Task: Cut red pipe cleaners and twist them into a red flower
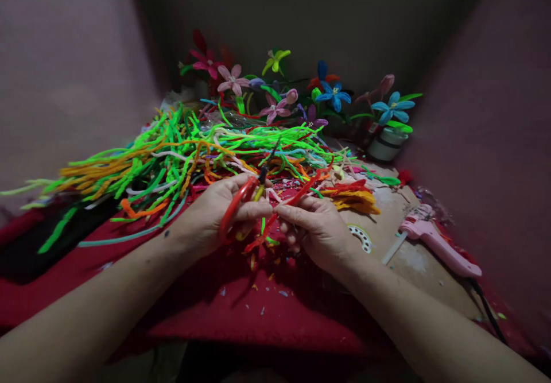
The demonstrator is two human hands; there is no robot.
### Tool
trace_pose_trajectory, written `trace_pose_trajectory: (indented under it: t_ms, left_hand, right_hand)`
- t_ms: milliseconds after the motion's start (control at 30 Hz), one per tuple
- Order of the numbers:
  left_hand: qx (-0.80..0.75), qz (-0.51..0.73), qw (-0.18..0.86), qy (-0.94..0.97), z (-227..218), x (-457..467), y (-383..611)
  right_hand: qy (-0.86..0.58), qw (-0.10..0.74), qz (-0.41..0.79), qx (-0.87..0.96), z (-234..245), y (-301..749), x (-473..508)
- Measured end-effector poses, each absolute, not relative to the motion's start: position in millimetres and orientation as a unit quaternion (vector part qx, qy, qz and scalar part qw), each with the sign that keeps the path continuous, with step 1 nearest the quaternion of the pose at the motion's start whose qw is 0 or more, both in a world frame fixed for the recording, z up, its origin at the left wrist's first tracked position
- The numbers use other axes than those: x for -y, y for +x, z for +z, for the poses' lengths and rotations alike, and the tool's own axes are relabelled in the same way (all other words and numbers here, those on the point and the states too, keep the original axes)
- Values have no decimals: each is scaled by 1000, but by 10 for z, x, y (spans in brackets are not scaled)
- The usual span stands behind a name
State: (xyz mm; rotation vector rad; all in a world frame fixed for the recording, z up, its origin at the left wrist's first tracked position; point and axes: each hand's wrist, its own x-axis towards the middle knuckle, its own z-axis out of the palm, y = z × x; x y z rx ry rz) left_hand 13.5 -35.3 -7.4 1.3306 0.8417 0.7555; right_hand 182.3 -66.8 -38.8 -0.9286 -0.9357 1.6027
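Note:
My left hand [228, 208] is closed around a pair of scissors [235, 208] with red and yellow handles; their dark blades point up and away over the heap. Its thumb and fingertips come close to those of my right hand [316, 222]. That hand pinches a red pipe cleaner [306, 190], whose upper end slants toward the back right. The lower end hangs below the fingertips. Whether the left fingertips also grip the red stem, I cannot tell. Both hands are above the red cloth [258, 320], where small fuzzy trimmings are scattered.
A big heap of green, orange and white pipe cleaners [172, 147] lies behind my hands. Fuzzy flowers [333, 96] stand at the back, near a grey pot [387, 144]. To the right, a pink glue gun [439, 245] with a cord rests on cardboard [413, 265].

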Motion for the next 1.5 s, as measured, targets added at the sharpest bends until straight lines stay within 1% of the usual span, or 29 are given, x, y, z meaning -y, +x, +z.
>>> trace_pose_trajectory:
  t_ms: [133,233,367,500,600,700,867,1000,1067,1167,1267,1367,1500]
  left_hand:
    - [-377,323,652,573,-56,420,227]
    - [-369,322,649,582,-47,439,244]
    - [-361,294,648,602,-60,428,218]
    - [-391,285,619,618,-38,430,178]
    - [-386,262,626,625,-30,443,148]
    - [-371,261,644,616,-59,441,135]
    - [-342,320,667,579,-71,413,206]
    - [-310,312,693,571,-51,421,296]
    - [-301,307,701,569,-73,426,314]
    - [-291,311,705,567,-134,421,296]
    - [-305,317,686,579,-174,408,257]
    - [-319,315,664,598,-164,401,231]
    - [-325,278,681,595,-104,395,222]
  right_hand:
    - [-382,509,653,410,-419,1798,687]
    - [-382,518,657,392,-399,1807,674]
    - [-381,550,658,345,-328,1880,608]
    - [-381,596,632,316,-288,1985,514]
    - [-377,617,623,297,-283,2033,470]
    - [-359,608,650,282,-292,2026,475]
    - [-308,541,718,312,-342,1920,559]
    - [-315,517,720,338,-370,1859,601]
    - [-329,521,710,340,-368,1860,601]
    - [-348,549,683,333,-349,1884,594]
    - [-357,573,660,330,-331,1903,594]
    - [-360,579,651,335,-326,1904,599]
    - [-356,581,650,336,-318,1907,591]
